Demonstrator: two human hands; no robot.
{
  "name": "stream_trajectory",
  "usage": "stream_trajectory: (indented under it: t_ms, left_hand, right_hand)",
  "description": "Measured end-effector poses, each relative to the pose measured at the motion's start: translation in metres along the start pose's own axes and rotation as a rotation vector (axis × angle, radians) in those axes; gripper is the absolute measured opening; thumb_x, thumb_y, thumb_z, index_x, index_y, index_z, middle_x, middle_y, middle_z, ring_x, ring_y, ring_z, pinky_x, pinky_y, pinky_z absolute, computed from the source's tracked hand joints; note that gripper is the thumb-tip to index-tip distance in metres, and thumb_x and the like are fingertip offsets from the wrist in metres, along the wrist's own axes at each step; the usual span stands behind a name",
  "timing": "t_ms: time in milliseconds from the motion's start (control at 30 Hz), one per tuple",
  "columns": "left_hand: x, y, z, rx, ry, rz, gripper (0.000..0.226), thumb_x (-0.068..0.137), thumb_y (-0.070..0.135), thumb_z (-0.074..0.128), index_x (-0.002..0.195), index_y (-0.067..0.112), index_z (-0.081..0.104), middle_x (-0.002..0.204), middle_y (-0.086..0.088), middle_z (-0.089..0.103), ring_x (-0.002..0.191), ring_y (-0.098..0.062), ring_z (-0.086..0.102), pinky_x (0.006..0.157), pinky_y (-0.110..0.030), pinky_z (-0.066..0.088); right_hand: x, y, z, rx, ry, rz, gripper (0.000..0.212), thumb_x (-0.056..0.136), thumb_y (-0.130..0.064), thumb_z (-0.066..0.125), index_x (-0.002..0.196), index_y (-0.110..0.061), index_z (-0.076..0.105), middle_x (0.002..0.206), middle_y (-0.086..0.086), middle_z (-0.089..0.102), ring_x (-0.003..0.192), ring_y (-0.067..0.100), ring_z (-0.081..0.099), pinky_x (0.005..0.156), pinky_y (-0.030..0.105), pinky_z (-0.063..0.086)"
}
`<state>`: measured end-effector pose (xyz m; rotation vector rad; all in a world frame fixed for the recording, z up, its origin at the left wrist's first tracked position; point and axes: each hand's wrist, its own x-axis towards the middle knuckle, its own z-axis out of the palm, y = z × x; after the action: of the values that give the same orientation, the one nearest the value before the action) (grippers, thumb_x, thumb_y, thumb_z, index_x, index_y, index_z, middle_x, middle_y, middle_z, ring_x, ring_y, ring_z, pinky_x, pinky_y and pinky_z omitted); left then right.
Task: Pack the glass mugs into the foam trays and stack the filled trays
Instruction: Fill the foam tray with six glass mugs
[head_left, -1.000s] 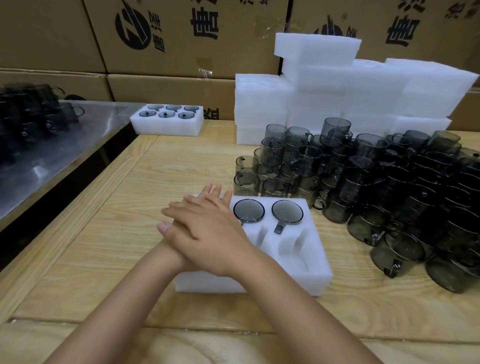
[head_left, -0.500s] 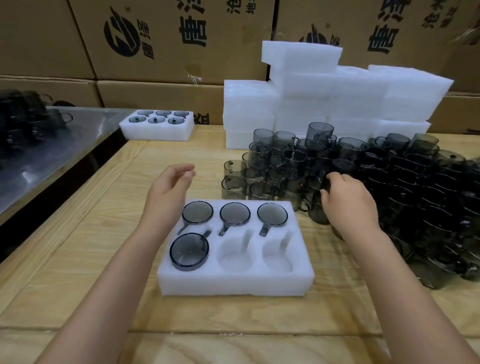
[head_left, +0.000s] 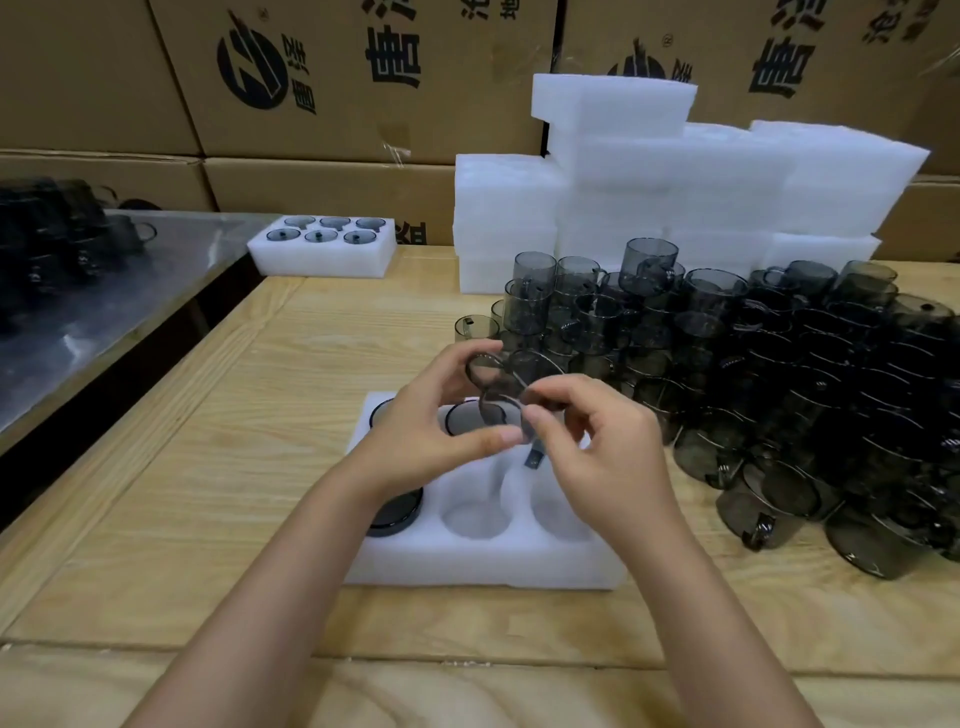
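Wide wooden table, and at its far side a white stack of empty foam trays. A dark heap of smoked glass mugs crowds the right. Near centre, the foam tray shows two near pockets vacant. Above it both hands share one glass mug: the left hand curls round its body, the right hand pinches its right edge. Light, rigid, slick and breakable, I'd judge. It's best gripped round the wall, not by the thin handle.
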<state>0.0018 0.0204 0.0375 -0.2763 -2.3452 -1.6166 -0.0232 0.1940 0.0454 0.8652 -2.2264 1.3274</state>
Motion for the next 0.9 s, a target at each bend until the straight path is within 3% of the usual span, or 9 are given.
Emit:
stream_trajectory:
  t_ms: [133, 233, 333, 400, 467, 567, 700, 800, 900]
  left_hand:
    - [-0.001, -0.003, 0.002, 0.059, -0.002, 0.007, 0.083, 0.059, 0.026, 0.085, 0.132, 0.022, 0.045, 0.11, -0.008, 0.059, 0.108, -0.022, 0.061, 0.099, -0.042, 0.046]
    - [-0.001, -0.003, 0.002, 0.014, -0.067, -0.02, 0.089, 0.059, 0.021, 0.083, 0.137, 0.026, 0.041, 0.101, 0.009, 0.062, 0.104, -0.013, 0.064, 0.095, -0.027, 0.046]
    - [-0.003, -0.004, -0.002, 0.011, -0.09, -0.003, 0.095, 0.057, 0.022, 0.085, 0.138, 0.032, 0.037, 0.107, 0.023, 0.063, 0.106, -0.01, 0.063, 0.097, -0.024, 0.044]
    - [-0.005, -0.001, -0.005, -0.031, -0.084, -0.011, 0.092, 0.058, 0.028, 0.083, 0.138, 0.031, 0.038, 0.128, 0.008, 0.06, 0.117, -0.02, 0.059, 0.102, -0.032, 0.045]
    - [-0.006, 0.003, -0.008, -0.119, -0.108, -0.011, 0.075, 0.063, 0.031, 0.075, 0.132, 0.023, 0.049, 0.136, -0.002, 0.055, 0.124, -0.019, 0.054, 0.102, -0.036, 0.046]
    - [-0.008, 0.006, -0.011, -0.172, -0.17, -0.007, 0.057, 0.067, 0.029, 0.068, 0.121, 0.011, 0.061, 0.129, -0.008, 0.06, 0.129, -0.016, 0.05, 0.101, -0.031, 0.044]
    - [-0.009, 0.002, -0.011, -0.173, -0.162, -0.007, 0.049, 0.07, 0.032, 0.063, 0.102, -0.005, 0.069, 0.117, -0.013, 0.067, 0.118, -0.021, 0.059, 0.101, -0.038, 0.045]
    - [-0.008, 0.0, -0.008, -0.087, -0.165, 0.016, 0.043, 0.072, 0.034, 0.063, 0.086, -0.006, 0.068, 0.107, -0.009, 0.071, 0.108, -0.019, 0.063, 0.094, -0.036, 0.046]
    - [-0.009, -0.003, -0.005, 0.005, -0.148, 0.029, 0.02, 0.072, 0.018, 0.068, 0.078, -0.001, 0.065, 0.096, -0.006, 0.073, 0.093, -0.02, 0.065, 0.084, -0.031, 0.047]
  right_hand:
    - [-0.005, 0.002, 0.008, 0.177, -0.038, 0.098, 0.015, 0.076, -0.009, 0.076, 0.08, -0.023, 0.072, 0.108, -0.01, 0.052, 0.099, 0.012, 0.051, 0.087, 0.014, 0.038]
    - [-0.006, 0.005, 0.001, 0.335, -0.177, 0.194, 0.026, 0.075, -0.015, 0.077, 0.081, -0.038, 0.068, 0.129, -0.016, 0.049, 0.119, 0.003, 0.047, 0.101, 0.019, 0.037]
    - [-0.011, 0.007, -0.006, 0.452, -0.313, 0.211, 0.03, 0.074, -0.024, 0.077, 0.095, -0.041, 0.066, 0.12, -0.024, 0.056, 0.12, -0.002, 0.049, 0.101, 0.021, 0.04]
    - [-0.015, 0.011, -0.009, 0.471, -0.357, 0.218, 0.044, 0.074, -0.021, 0.074, 0.111, -0.038, 0.059, 0.121, -0.016, 0.057, 0.116, 0.002, 0.053, 0.097, 0.019, 0.042]
    - [-0.018, 0.012, -0.009, 0.488, -0.32, 0.272, 0.055, 0.075, -0.014, 0.076, 0.121, -0.034, 0.053, 0.118, -0.005, 0.058, 0.106, 0.004, 0.059, 0.09, 0.018, 0.046]
    - [-0.022, 0.008, -0.006, 0.327, -0.295, 0.245, 0.063, 0.069, -0.029, 0.078, 0.125, -0.034, 0.05, 0.11, -0.014, 0.054, 0.103, 0.002, 0.056, 0.09, 0.015, 0.044]
    - [-0.026, 0.0, -0.005, 0.135, -0.35, 0.198, 0.052, 0.06, -0.051, 0.069, 0.109, -0.049, 0.051, 0.097, -0.016, 0.053, 0.098, 0.002, 0.051, 0.084, 0.012, 0.039]
    - [-0.028, -0.007, -0.001, -0.023, -0.346, 0.177, 0.059, 0.061, -0.054, 0.072, 0.115, -0.038, 0.056, 0.092, -0.017, 0.047, 0.095, 0.0, 0.045, 0.08, 0.006, 0.033]
    - [-0.029, -0.013, 0.007, -0.193, -0.341, 0.086, 0.061, 0.065, -0.047, 0.076, 0.12, -0.027, 0.057, 0.088, -0.017, 0.038, 0.095, 0.006, 0.04, 0.081, 0.009, 0.032]
